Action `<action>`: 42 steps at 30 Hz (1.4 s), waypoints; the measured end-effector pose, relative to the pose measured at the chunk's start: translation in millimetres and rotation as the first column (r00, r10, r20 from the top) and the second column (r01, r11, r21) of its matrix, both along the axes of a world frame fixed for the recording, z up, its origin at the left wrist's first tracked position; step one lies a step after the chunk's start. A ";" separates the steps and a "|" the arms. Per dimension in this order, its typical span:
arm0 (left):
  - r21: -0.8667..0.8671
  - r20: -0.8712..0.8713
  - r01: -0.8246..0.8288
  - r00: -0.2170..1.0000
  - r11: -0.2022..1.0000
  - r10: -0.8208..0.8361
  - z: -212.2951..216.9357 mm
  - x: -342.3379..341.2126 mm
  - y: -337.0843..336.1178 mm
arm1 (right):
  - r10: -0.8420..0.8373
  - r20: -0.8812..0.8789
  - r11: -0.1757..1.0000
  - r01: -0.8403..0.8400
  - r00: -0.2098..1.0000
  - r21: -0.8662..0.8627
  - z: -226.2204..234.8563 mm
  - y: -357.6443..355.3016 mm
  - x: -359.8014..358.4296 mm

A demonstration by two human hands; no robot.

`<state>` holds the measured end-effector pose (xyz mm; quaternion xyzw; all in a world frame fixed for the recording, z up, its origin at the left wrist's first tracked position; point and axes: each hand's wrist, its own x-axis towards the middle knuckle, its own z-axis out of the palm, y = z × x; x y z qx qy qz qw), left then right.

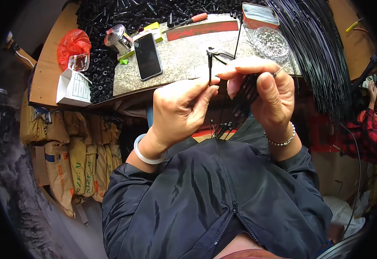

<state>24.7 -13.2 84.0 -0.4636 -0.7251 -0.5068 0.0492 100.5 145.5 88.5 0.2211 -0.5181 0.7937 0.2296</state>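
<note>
My left hand (177, 105) is closed in a pinch on a slim black rod (210, 68) with a thicker dark upper part, held upright above the bench edge. Beside it, my right hand (268, 90) is curled round a bunch of thin black rods (246, 90), whose lower ends reach toward my lap. Its forefinger points left and comes close to my left fingertips. Whether those fingers touch the upright rod I cannot tell. Just beyond the hands, cutting pliers (221, 54) lie on the speckled board (184, 54).
A phone (148, 56), a red strip (203, 30), a screwdriver (193, 19) and a clear dish of small metal pieces (270, 42) lie on the board. Long black rods (313, 52) hang over the right edge. Black parts (124, 13) are heaped behind. A co-worker's plaid sleeve (365, 134) shows at right.
</note>
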 end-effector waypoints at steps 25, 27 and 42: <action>-0.019 -0.263 -0.168 0.952 0.986 0.157 7.0 13.4 8.1 | -0.351 -0.124 0.890 0.372 0.928 0.263 4.4 -14.6 -17.2; -0.038 -0.251 -0.132 0.961 0.991 0.118 2.5 11.9 8.3 | -0.271 -0.013 0.947 0.269 0.963 0.175 4.1 -17.9 -8.6; 0.093 0.454 0.296 0.837 0.951 -0.305 -46.2 -71.3 93.8 | 0.020 0.081 0.994 -0.029 0.996 0.104 6.8 -11.7 15.9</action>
